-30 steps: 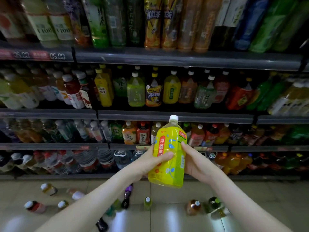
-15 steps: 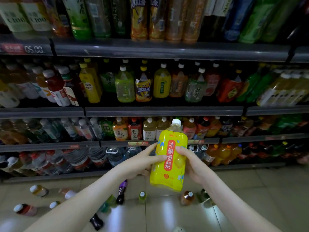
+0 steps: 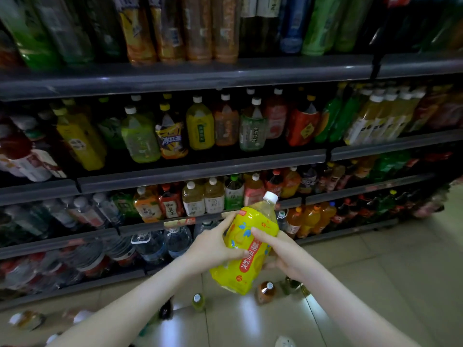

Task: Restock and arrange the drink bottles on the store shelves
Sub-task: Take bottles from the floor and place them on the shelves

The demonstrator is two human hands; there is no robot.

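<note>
A large yellow drink bottle (image 3: 246,249) with a white cap and a red label strip is held in front of the lower shelves, tilted with its cap up and to the right. My left hand (image 3: 215,246) grips its left side. My right hand (image 3: 280,251) grips its right side, fingers across the label. Behind it stand dark shelves (image 3: 200,169) filled with rows of bottles: yellow, green, orange and red drinks in the middle, water bottles (image 3: 160,244) on the bottom tier.
Several small bottles lie on the tiled floor below my arms, among them a brown one (image 3: 265,293), a green one (image 3: 198,301), a dark one (image 3: 165,309) and one at the far left (image 3: 27,320). Open floor stretches to the right.
The bottle has tipped from upright to leaning right and turned in my hands. The view has swung so the shelves now slope and sit closer.
</note>
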